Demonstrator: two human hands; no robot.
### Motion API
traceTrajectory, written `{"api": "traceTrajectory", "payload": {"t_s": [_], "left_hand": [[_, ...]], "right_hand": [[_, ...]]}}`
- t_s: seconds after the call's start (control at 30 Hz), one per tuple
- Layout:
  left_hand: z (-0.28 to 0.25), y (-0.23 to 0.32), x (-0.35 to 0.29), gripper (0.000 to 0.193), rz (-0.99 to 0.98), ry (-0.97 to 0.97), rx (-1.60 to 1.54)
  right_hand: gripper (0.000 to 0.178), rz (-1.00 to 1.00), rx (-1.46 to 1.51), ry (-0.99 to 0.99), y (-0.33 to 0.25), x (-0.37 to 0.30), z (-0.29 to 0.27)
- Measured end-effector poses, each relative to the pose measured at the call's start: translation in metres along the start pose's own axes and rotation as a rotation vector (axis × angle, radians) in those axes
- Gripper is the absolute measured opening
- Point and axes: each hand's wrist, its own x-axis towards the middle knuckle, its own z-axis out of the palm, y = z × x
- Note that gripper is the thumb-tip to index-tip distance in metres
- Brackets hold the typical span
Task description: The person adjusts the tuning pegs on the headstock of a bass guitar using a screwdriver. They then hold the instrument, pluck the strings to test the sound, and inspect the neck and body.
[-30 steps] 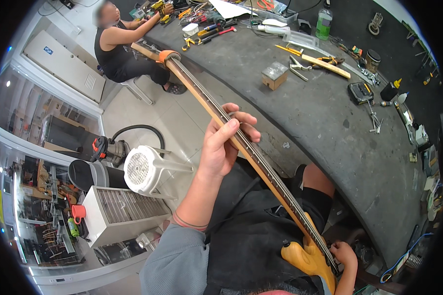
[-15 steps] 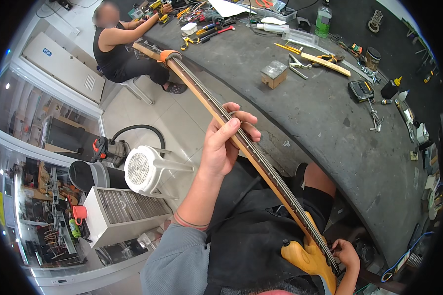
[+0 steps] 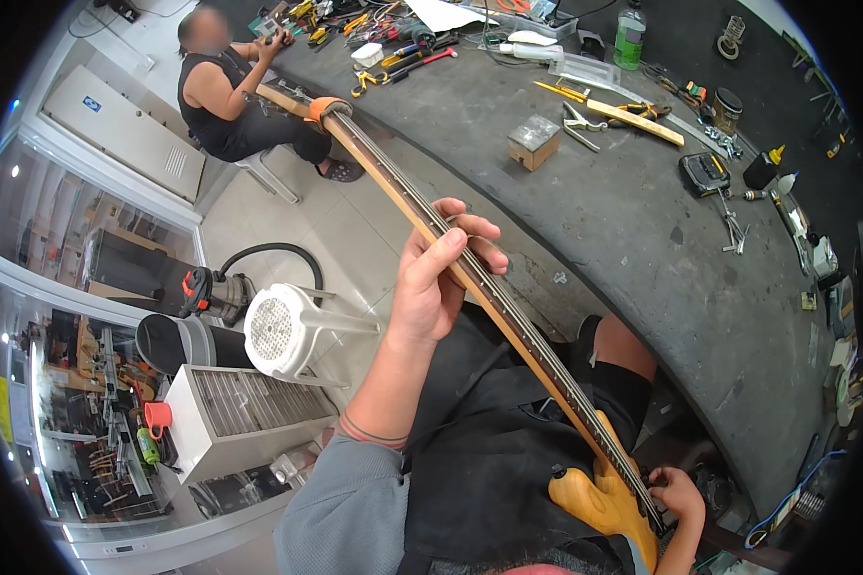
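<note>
A bass guitar (image 3: pixel 508 321) lies diagonally across my lap, its neck running up to the far left and its yellow wooden body at the lower right. My left hand (image 3: pixel 438 273) is closed round the middle of the neck, thumb along the near edge and fingertips showing past the far edge. Around the neck near the headstock sits an orange band (image 3: pixel 328 107). Beside the strings at the body, my right hand (image 3: pixel 679 494) has its fingers curled in; what they pinch or touch is hidden.
The dark workbench (image 3: pixel 633 230) curves along my right, bearing a small block (image 3: pixel 534 142), pliers (image 3: pixel 581 126), a wooden strip (image 3: pixel 636 124) and a green bottle (image 3: pixel 629 38). A seated person (image 3: pixel 222 96) works at its far end. Left stand a white stool (image 3: pixel 283 331) and vacuum cleaner (image 3: pixel 216 292).
The seated person's hands have drawn back from the bench tools and are now raised together nearer the body. My hands and the bass guitar stay almost where they were.
</note>
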Motion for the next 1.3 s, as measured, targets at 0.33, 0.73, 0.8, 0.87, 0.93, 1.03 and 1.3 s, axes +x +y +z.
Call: {"api": "traceTrajectory", "payload": {"t_s": [0.33, 0.73, 0.8, 0.87, 0.93, 1.03, 1.3], "left_hand": [[0.002, 0.0, 0.001, 0.035, -0.008, 0.006, 0.017], [0.005, 0.0, 0.002, 0.036, -0.004, -0.014, 0.013], [0.001, -0.004, 0.002, 0.036, -0.006, -0.026, -0.053], [0.004, -0.004, 0.001, 0.036, -0.005, 0.011, -0.038], [0.003, -0.002, 0.002, 0.038, 0.026, -0.022, 0.035], [0.009, -0.002, 0.0, 0.041, 0.029, 0.044, 0.154], [-0.002, -0.029, -0.016, 0.049, -0.058, -0.166, -0.018]], "right_hand": [[0.032, 0.096, -0.223, 0.062, 0.026, 0.012, 0.0], [0.028, -0.001, -0.307, 0.211, 0.002, -0.008, 0.007], [0.027, 0.006, -0.194, 0.205, -0.057, -0.035, 0.002], [0.026, -0.113, -0.088, 0.167, -0.068, -0.045, 0.004], [0.025, -0.177, 0.014, 0.077, -0.072, -0.054, 0.006], [0.023, -0.264, -0.133, 0.141, -0.087, -0.073, 0.011], [0.024, -0.209, -0.153, 0.217, -0.092, -0.097, 0.016]]}}
